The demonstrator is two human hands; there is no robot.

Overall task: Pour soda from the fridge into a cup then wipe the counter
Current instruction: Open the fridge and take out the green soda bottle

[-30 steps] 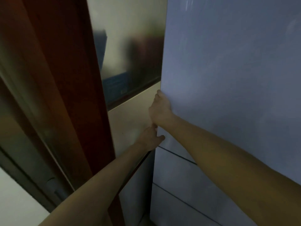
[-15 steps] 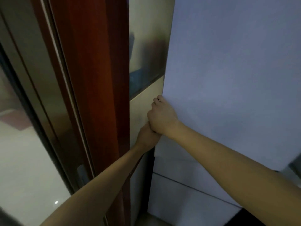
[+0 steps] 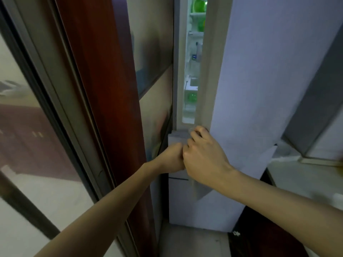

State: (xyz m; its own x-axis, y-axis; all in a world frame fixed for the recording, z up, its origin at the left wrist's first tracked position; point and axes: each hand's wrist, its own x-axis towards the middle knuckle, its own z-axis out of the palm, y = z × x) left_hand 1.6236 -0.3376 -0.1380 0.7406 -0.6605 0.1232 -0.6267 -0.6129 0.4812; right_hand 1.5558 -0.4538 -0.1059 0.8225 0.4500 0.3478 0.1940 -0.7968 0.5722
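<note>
Head view: the fridge door is being pulled by its lower left edge, with a narrow lit gap showing above the fingers. The right hand is curled over that edge, its fingers clenched on the door. The left hand is pressed against it from the left, closed in a fist; what its fingers hold cannot be told. The step in hand is judged to be the opening of the fridge. No soda bottle can be picked out for certain; green containers are seen on the shelves just above the fingers, blurred. A wider swing of the door is called for next, so that one hand can be freed to reach in. No cup is seen. To the right of the fingers a pale table is partly shown, and to their left a red-brown door frame and glass panels.
</note>
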